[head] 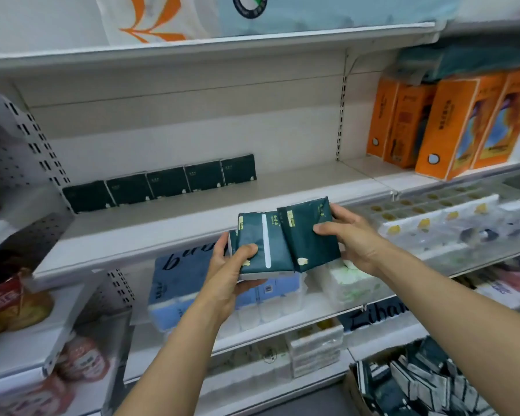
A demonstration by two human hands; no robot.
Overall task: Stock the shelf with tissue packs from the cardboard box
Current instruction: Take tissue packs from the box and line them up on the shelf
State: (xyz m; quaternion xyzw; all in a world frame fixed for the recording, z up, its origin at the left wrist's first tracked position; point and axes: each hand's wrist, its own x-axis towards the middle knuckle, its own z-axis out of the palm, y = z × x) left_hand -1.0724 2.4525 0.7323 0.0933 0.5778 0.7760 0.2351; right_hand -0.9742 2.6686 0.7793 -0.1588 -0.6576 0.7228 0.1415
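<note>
Dark green packs [282, 238], a small bunch, held in front of the shelf [192, 217] edge, not yet placed. Left hand [231, 274] gripping the left ones, thumb on top, fingers curled beneath; right hand [347, 232] pinching the tilted right pack, thumb on its face, fingers behind. Five alike already standing in a row [159, 183] at the shelf's back left, most of the board bare. Plenty more heaped in the box [415, 385] low right. Judged early in the job.
</note>
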